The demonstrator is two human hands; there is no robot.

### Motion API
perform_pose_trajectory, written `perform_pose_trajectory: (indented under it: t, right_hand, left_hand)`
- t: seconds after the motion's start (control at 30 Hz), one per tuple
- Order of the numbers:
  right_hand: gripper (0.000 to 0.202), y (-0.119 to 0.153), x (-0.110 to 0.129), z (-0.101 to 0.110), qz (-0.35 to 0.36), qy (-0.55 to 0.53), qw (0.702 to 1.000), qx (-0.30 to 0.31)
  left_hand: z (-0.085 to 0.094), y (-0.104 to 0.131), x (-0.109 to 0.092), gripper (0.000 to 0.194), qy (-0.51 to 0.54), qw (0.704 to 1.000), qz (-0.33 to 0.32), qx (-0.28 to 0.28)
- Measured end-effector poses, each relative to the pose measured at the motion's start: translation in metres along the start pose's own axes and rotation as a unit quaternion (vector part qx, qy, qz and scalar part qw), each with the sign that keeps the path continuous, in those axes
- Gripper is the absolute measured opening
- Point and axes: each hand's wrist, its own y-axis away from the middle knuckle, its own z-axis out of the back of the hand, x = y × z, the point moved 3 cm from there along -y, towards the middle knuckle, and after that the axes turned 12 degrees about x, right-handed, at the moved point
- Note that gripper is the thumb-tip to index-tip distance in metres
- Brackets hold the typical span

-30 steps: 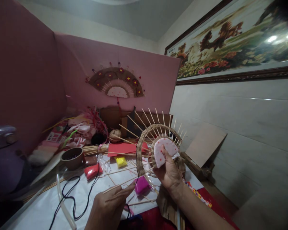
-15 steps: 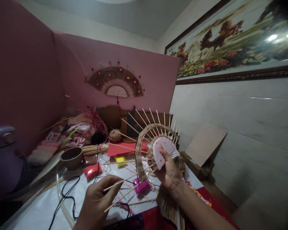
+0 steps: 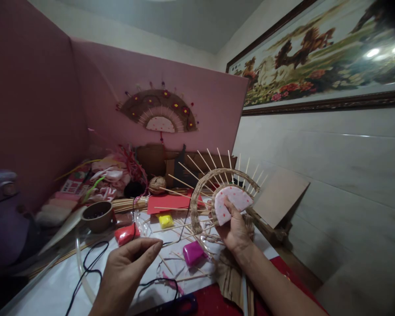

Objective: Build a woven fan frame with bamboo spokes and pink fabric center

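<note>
My right hand (image 3: pixel 235 232) grips a half-made fan by its white, red-spotted half-round base (image 3: pixel 232 202), thumb on the front. Thin wooden sticks fan out from the base, and a band of woven twine (image 3: pixel 195 206) arcs across them. My left hand (image 3: pixel 128 267) is closed in a pinch to the left of the fan. From its fingertips a black cord (image 3: pixel 175 242) runs up to the left part of the woven band. Below the fan lies a purple packet (image 3: pixel 194 253) on the white table cover.
A finished fan (image 3: pixel 161 109) hangs on the pink board behind. On the table are a brown bowl (image 3: pixel 98 217), a red packet (image 3: pixel 124 235), a yellow packet (image 3: pixel 165 220), red paper (image 3: pixel 167 203), a twine ball (image 3: pixel 157 184) and loose sticks. A cardboard sheet (image 3: pixel 281 197) leans at right.
The fan has moved right and turned slightly. My left hand, earlier beside the lower stick ends, is now apart from them, with the black cord stretched from its fingertips.
</note>
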Motion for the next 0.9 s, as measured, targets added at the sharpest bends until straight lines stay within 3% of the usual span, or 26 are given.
perform_pose_trajectory:
  t: [0.1,0.17,0.23,0.37,0.47,0.67,0.9]
  right_hand:
    - [0.034,0.002,0.001,-0.002,0.035,-0.011,0.999,-0.029]
    - [0.036,0.005,0.002,-0.005,0.054,0.005,0.998,-0.022]
    - [0.039,0.009,0.001,-0.009,0.066,0.013,0.998,-0.017]
    - [0.040,0.017,-0.004,-0.012,0.068,0.001,0.997,-0.028]
    - [0.038,0.020,-0.010,-0.013,0.058,0.003,0.998,-0.022]
    - [0.042,0.023,-0.020,-0.012,0.030,0.004,1.000,0.000]
    - [0.048,0.025,-0.022,-0.011,0.050,0.029,0.998,-0.002]
  left_hand:
    - [0.002,0.007,-0.008,0.010,-0.210,0.958,-0.188,-0.051]
    - [-0.001,0.009,-0.006,0.007,-0.277,0.932,-0.230,-0.033]
    - [-0.006,0.008,0.001,0.010,-0.266,0.943,-0.199,0.013]
    - [-0.023,0.007,0.012,0.022,-0.146,0.982,-0.077,0.094]
    - [-0.034,0.010,0.013,0.024,-0.091,0.985,-0.045,0.141]
    - [-0.036,0.013,0.004,0.020,-0.083,0.979,-0.109,0.149]
    - [-0.036,0.015,-0.008,0.016,-0.119,0.965,-0.187,0.143]
